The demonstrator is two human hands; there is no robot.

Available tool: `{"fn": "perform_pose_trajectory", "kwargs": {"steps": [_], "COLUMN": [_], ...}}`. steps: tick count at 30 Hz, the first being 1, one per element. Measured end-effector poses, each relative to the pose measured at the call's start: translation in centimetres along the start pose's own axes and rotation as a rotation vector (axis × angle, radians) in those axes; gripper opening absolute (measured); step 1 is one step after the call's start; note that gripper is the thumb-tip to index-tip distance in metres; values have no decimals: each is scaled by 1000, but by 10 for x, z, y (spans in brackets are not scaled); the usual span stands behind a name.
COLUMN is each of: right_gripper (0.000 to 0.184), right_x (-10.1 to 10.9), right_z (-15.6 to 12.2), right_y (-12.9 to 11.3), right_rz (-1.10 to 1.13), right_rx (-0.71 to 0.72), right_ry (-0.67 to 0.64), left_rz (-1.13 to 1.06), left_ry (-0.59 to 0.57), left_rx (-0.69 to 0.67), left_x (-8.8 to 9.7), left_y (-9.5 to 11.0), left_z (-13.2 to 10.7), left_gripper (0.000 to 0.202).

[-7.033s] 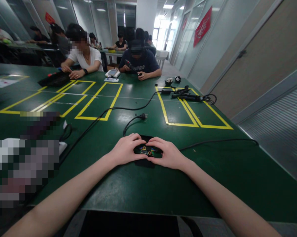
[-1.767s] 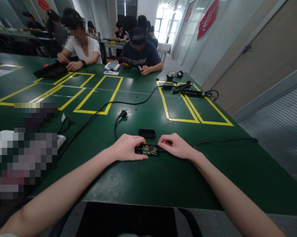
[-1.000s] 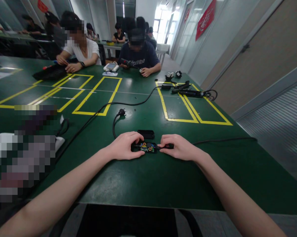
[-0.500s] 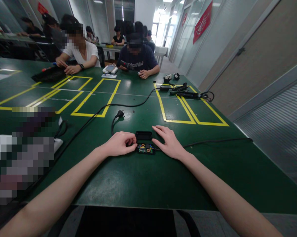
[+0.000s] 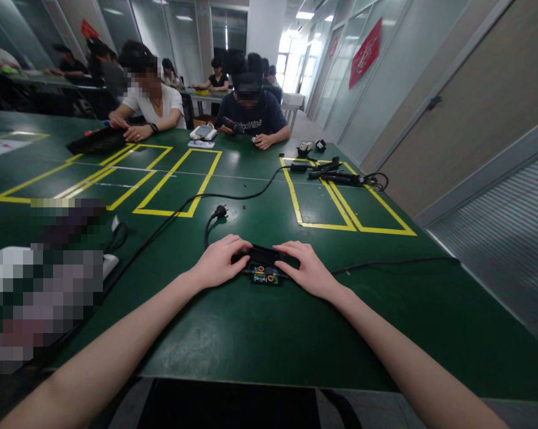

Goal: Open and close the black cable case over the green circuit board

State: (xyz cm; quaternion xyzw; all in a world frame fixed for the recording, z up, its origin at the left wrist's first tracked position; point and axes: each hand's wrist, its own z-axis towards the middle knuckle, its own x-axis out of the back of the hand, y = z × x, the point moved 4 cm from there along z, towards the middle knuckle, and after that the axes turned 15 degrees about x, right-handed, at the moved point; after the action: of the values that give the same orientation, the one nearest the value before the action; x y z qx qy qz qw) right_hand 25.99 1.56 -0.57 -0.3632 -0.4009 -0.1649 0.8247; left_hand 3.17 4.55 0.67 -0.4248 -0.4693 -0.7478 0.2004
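A black plastic adapter cover (image 5: 263,256) is pinched by its two ends between my hands, tilted with its hollow inside toward me. My left hand (image 5: 221,261) grips the left end with fingers and thumb; my right hand (image 5: 308,269) grips the right end the same way. Just in front of it, nearer to me, an open adapter case with a circuit board (image 5: 266,275) lies on the table. Copper-wound coils and small components show on the board. A black cable (image 5: 385,260) runs off to the right, and a plug (image 5: 219,211) on a short cable lies beyond my left hand.
The green table (image 5: 233,339) carries yellow tape outlines (image 5: 164,213). A long black cord (image 5: 233,195) crosses it to a pile of adapters and cables (image 5: 340,176). Blurred-out items (image 5: 49,286) stand at left. Two people sit across the table, handling things.
My right hand's fingers have closed on the cover's right end, and my left hand's on its left. The cover has tilted up and come closer to the board. The view has shifted slightly.
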Motion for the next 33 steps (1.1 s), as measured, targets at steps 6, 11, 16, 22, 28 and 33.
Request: {"fn": "perform_pose_trajectory", "kwargs": {"steps": [6, 11, 16, 22, 28, 33], "right_gripper": [34, 29, 25, 28, 33, 37], "right_x": [3, 9, 9, 11, 8, 8], "right_z": [0, 1, 1, -2, -3, -4], "right_y": [-1, -7, -6, 2, 8, 8], "right_rz": [212, 367, 505, 612, 699, 702], "right_rx": [-20, -15, -111, -177, -219, -254], "right_ry": [48, 91, 57, 122, 87, 43], "left_rz": [-84, -77, -128, -203, -198, -192], "left_ry": [-37, 8, 16, -4, -1, -7], "left_rx": [-24, 9, 51, 10, -35, -34], "left_x": [-1, 1, -1, -1, 4, 4], "left_y": [5, 4, 2, 5, 11, 12], "left_z": [-3, -3, -3, -4, -6, -6], "left_gripper": [13, 10, 12, 30, 28, 26]}}
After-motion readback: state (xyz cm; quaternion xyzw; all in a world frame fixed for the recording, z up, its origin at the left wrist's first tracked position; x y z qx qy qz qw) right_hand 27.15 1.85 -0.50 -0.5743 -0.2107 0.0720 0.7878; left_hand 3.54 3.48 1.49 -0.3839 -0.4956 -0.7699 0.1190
